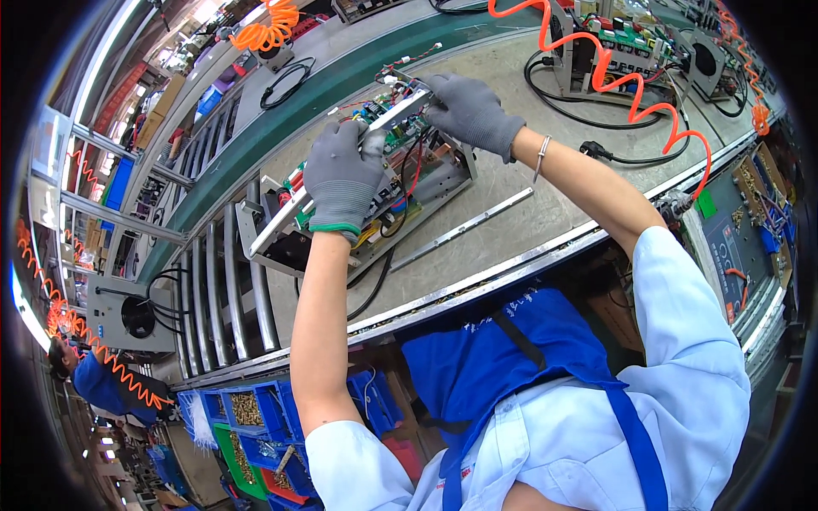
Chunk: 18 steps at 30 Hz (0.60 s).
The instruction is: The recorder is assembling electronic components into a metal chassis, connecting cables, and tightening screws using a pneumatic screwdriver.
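Note:
A pale metal bar (399, 111) lies lengthwise over the top of an open electronics chassis (436, 198), which holds green circuit boards, wires and connectors. Grey gloves cover both hands. My left hand (343, 175) grips the bar near its middle, thumb on one side and fingers on the other. At the far right end of the bar, my right hand (470, 111) is closed round it; its fingertips are partly hidden. A second slim metal strip (464, 228) with holes rests on the bench in front of the chassis.
Steel rollers (223, 289) adjoin the bench at left, with a fan-fitted metal case (132, 315) beyond. Orange coiled air hoses (635, 85) hang at right near another open chassis (609, 55). A black power plug (596, 151) lies nearby. Blue bins (277, 409) of small fasteners stand below the bench.

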Tool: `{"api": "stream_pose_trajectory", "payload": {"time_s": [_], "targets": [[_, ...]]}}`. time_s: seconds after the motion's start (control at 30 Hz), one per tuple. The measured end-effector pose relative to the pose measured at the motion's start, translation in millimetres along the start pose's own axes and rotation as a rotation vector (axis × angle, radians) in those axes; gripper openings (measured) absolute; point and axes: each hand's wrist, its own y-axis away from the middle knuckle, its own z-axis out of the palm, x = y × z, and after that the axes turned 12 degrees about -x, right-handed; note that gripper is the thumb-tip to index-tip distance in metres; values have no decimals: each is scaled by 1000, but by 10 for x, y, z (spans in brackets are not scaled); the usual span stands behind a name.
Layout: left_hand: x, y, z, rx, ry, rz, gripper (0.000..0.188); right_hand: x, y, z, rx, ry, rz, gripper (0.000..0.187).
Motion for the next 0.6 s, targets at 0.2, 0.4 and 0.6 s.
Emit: {"api": "stream_pose_trajectory", "payload": {"time_s": [0.2,0.4,0.6], "targets": [[-3,-32,-40,-57,30,-39,25,105,40,-6,-11,-52,-44,43],[11,47,32,-45,19,-3,24,-10,24,46,-66,38,42,45],[-30,37,59,23,16,49,18,-32,11,90,-102,-23,-23,42]]}}
